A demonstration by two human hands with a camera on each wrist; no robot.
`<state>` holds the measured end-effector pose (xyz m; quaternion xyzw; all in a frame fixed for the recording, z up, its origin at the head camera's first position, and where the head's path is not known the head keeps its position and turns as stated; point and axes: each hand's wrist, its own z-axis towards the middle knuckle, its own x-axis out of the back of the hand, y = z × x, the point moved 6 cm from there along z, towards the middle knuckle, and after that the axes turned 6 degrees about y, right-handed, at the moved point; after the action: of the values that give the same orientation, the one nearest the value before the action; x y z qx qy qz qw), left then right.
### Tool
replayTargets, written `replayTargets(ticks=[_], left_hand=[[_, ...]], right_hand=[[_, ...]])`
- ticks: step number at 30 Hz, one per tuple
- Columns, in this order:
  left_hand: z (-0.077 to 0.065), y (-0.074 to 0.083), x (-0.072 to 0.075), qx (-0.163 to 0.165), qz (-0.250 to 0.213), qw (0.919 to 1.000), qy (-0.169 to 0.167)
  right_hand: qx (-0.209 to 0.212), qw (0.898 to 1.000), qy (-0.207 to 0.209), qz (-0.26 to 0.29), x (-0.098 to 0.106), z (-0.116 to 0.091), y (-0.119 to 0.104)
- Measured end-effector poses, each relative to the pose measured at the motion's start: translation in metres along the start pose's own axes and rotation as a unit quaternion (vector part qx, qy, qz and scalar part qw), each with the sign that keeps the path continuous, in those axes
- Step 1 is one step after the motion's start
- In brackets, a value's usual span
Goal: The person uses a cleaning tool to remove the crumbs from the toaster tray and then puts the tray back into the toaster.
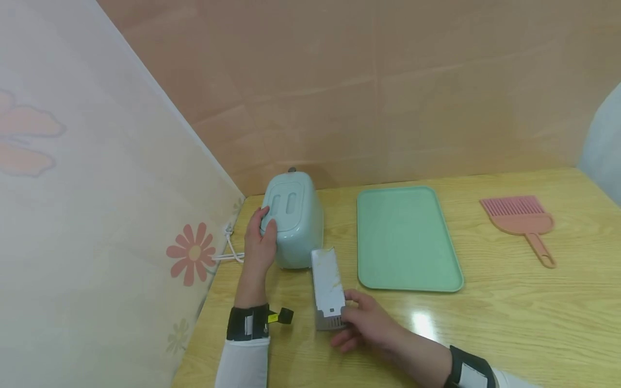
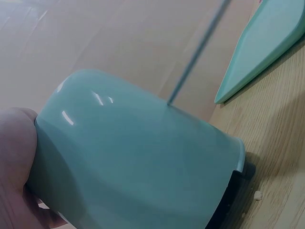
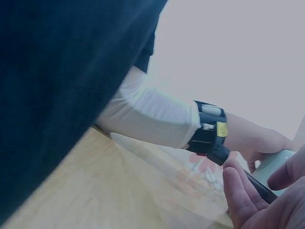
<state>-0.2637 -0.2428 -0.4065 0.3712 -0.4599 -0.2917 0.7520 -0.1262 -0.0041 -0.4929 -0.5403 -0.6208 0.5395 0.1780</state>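
A mint-green toaster (image 1: 286, 215) with two slots on top stands against the back left of the table. My left hand (image 1: 259, 237) grips its near left side, thumb on the near edge; the left wrist view shows the toaster's glossy side (image 2: 133, 152) and part of that hand (image 2: 16, 152). In front of the toaster, my right hand (image 1: 366, 320) pinches the near end of a flat crumb tray (image 1: 328, 283), silvery with a grey slotted end and yellowish crumbs on it. The tray's far end overlaps the toaster's base in the head view.
A pale green rectangular serving tray (image 1: 406, 237) lies right of the toaster. Further right is a pink brush (image 1: 521, 221). A white cord (image 1: 230, 256) runs between the toaster and the left wall. One crumb (image 2: 258, 195) lies beside the toaster's base.
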Motion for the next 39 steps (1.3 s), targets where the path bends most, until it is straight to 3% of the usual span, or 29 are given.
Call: replayTargets(ticks=[14,25,30,39], left_hand=[[0.0,-0.004,0.0,0.005,0.009,0.9999,0.002],[0.001,-0.004,0.0,-0.009,0.004,0.9999,0.013],[0.002,-0.006,0.0,0.0,0.014,0.9998,0.014],[0.0,-0.004,0.001,-0.001,0.027,0.9996,-0.001]], right_hand=[[0.023,0.999,0.025,0.022,0.024,0.006,-0.033],[0.024,0.998,0.051,0.033,0.045,0.018,-0.04],[0.032,0.997,0.047,0.05,0.052,0.022,-0.042],[0.029,0.995,0.068,0.06,0.065,0.026,-0.041]])
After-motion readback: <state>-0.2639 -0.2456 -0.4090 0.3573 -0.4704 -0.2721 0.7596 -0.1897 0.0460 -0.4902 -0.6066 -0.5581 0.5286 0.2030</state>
